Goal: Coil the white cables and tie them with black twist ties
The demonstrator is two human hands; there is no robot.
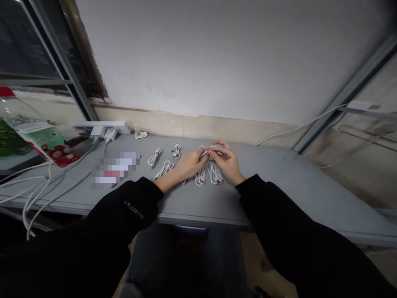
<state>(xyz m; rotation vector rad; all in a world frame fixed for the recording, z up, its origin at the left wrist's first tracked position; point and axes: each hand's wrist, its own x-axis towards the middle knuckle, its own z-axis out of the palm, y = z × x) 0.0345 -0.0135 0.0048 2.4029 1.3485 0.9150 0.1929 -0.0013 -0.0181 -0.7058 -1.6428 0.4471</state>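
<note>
Both hands meet over the middle of a grey table (279, 182). My left hand (187, 164) and my right hand (226, 162) are closed, each pinching the same white cable (207, 153) between fingertips. Below the hands lie two coiled white cables (214, 174) with red-tipped ends. Left of them lie three bundled white cables: one (154, 157), one (176, 151) and one (165, 169). Both arms wear black sleeves.
A white power strip (102, 127) with plugged chargers sits at the back left, with white cords (37, 190) trailing off the table's left edge. A plastic bottle (31, 132) lies at far left. A blurred flat item (114, 169) lies near it. A wall stands behind.
</note>
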